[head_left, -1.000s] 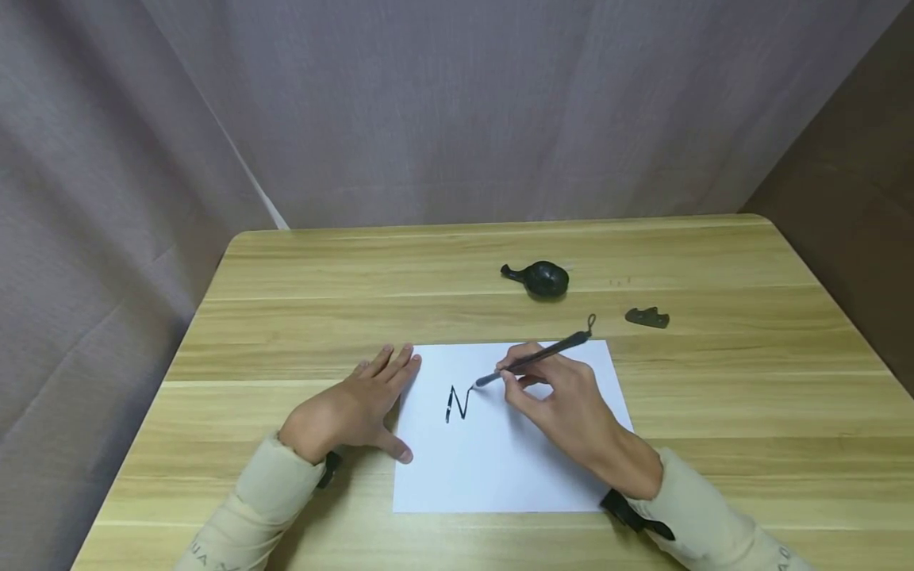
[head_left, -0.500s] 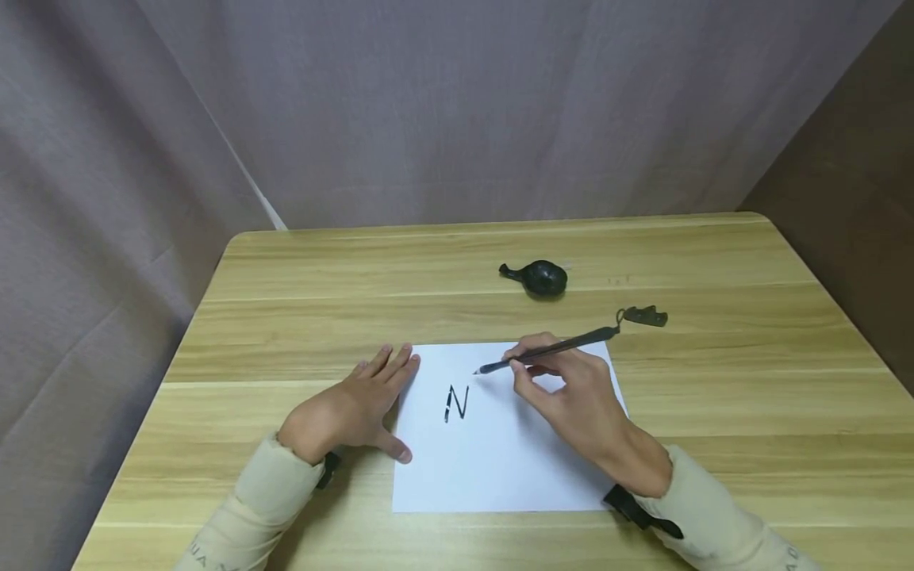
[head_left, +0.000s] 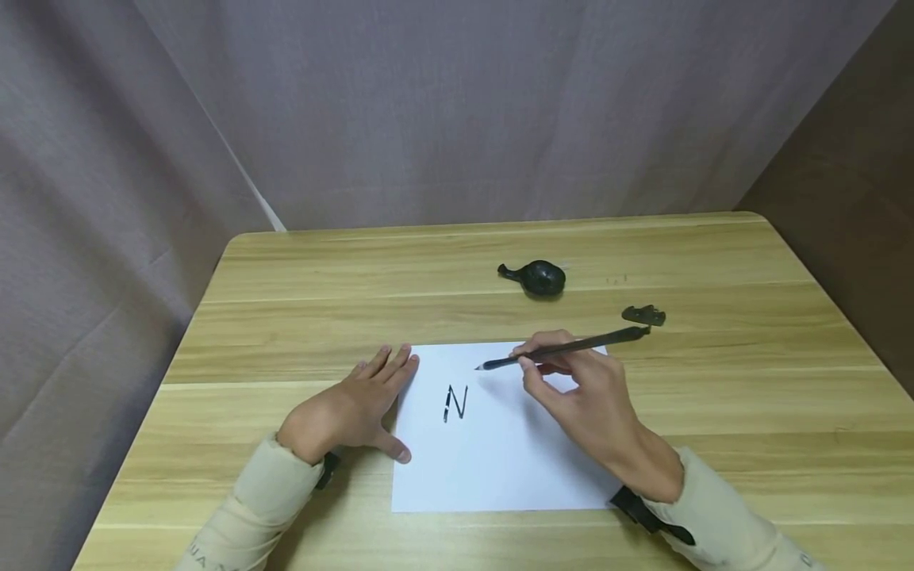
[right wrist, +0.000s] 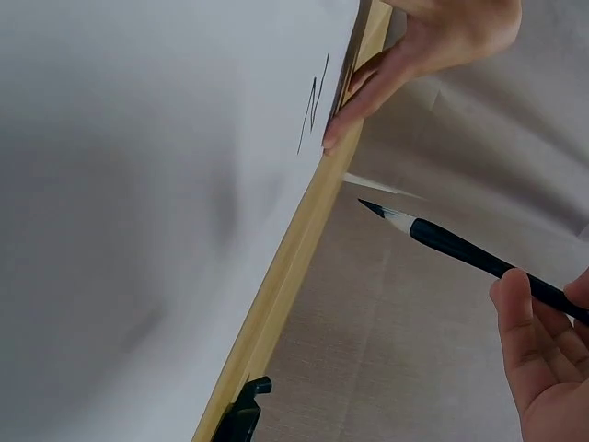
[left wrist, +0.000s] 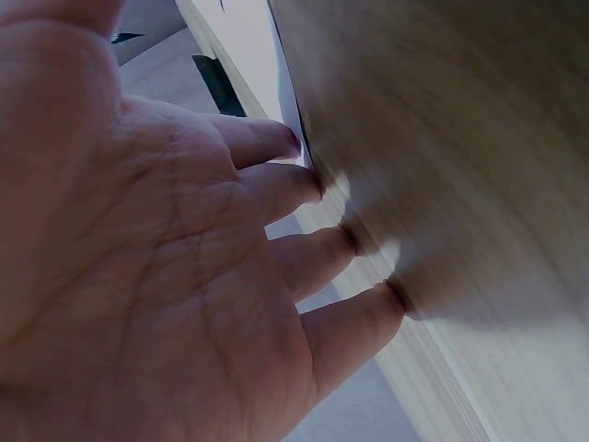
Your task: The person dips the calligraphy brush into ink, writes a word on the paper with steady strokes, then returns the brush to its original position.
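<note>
A white sheet of paper (head_left: 493,468) lies on the wooden table, with a black N (head_left: 455,403) inked on its left half. My right hand (head_left: 589,396) pinches a dark calligraphy brush (head_left: 585,342) between thumb and fingers. In the right wrist view the brush (right wrist: 460,249) shows pale bristles with a black tip, held up off the paper. My left hand (head_left: 353,412) rests with spread fingers at the paper's left edge. In the left wrist view the fingertips of the left hand (left wrist: 184,249) touch down along the table and paper edge.
A round black vessel with a narrow neck (head_left: 543,278) stands behind the paper. To its right lies a small dark brush rest (head_left: 644,315), close to the brush's rear end in the head view. Grey curtains (head_left: 428,111) hang past the table's back edge (head_left: 400,228).
My right hand has lifted the brush tip from the end of the N and drawn back slightly right. The brush has tilted flatter. My left hand stays put.
</note>
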`<state>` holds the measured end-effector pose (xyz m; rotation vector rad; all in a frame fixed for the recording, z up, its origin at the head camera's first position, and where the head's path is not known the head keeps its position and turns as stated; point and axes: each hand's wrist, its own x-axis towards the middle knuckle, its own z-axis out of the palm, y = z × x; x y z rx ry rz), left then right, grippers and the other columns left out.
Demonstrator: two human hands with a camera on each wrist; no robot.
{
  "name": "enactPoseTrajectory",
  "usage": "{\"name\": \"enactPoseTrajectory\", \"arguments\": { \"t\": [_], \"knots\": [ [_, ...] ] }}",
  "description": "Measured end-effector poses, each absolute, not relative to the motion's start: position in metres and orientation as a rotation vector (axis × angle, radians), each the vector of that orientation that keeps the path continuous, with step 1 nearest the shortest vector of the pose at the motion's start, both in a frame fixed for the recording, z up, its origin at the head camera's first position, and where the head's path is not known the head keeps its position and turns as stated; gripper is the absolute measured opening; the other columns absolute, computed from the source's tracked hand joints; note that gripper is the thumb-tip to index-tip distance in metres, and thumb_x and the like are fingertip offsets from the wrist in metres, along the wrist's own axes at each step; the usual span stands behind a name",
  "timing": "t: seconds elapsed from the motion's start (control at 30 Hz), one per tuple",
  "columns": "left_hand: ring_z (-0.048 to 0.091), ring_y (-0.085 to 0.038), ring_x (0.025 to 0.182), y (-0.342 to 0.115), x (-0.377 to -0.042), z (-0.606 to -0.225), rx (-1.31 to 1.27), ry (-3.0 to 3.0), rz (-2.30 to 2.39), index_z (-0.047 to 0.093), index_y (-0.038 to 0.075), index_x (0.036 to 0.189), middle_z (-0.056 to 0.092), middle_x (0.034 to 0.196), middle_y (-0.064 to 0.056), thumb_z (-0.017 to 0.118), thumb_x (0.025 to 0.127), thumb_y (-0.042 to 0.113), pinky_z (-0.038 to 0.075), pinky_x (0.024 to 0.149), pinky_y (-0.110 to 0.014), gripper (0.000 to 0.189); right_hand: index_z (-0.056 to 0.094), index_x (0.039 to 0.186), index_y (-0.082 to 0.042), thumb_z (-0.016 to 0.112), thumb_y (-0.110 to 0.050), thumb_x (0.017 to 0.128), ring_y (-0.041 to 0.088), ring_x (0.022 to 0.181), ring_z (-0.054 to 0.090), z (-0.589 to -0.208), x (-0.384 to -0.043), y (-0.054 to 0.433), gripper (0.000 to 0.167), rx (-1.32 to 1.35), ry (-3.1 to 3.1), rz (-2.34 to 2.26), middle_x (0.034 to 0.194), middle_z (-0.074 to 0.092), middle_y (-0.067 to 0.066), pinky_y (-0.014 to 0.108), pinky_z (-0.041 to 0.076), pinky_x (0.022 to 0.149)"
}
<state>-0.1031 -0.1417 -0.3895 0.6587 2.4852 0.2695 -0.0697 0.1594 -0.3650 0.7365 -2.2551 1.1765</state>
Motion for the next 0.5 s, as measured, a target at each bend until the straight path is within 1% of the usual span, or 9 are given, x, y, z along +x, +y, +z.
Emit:
{"name": "enactPoseTrajectory", "arguments": {
  "t": [0.23,0.37,0.5],
  "knots": [
    [-0.001,-0.039,0.163,-0.14,-0.103,-0.387,0.664,2.491,0.29,0.013,0.004,0.169,0.002,0.177,-0.015,0.095,0.074,0.049,0.011,0.13,-0.058,0.133,0.072,0.105,-0.002,0.076,0.013,0.084,0.018,0.087,0.077,-0.37,-0.067,0.161,0.026,0.748,-2.24,1.233,0.099,0.078,0.008,0.017,0.06,0.079],
    [-0.001,-0.04,0.163,-0.141,-0.102,-0.387,0.666,2.491,0.297,0.014,0.003,0.169,0.002,0.177,-0.016,0.095,0.074,0.048,0.012,0.13,-0.059,0.133,0.073,0.105,-0.003,0.076,0.015,0.084,0.014,0.088,0.075,-0.374,-0.065,0.16,0.028,0.753,-2.247,1.25,0.101,0.078,0.006,0.017,0.06,0.078],
    [-0.001,-0.04,0.163,-0.141,-0.101,-0.387,0.659,2.487,0.298,0.013,0.003,0.169,0.002,0.177,-0.016,0.095,0.073,0.049,0.011,0.13,-0.061,0.134,0.073,0.107,-0.005,0.077,0.016,0.083,0.013,0.087,0.076,-0.379,-0.064,0.158,0.032,0.765,-2.251,1.23,0.102,0.078,0.004,0.018,0.06,0.077]
  ]
}}
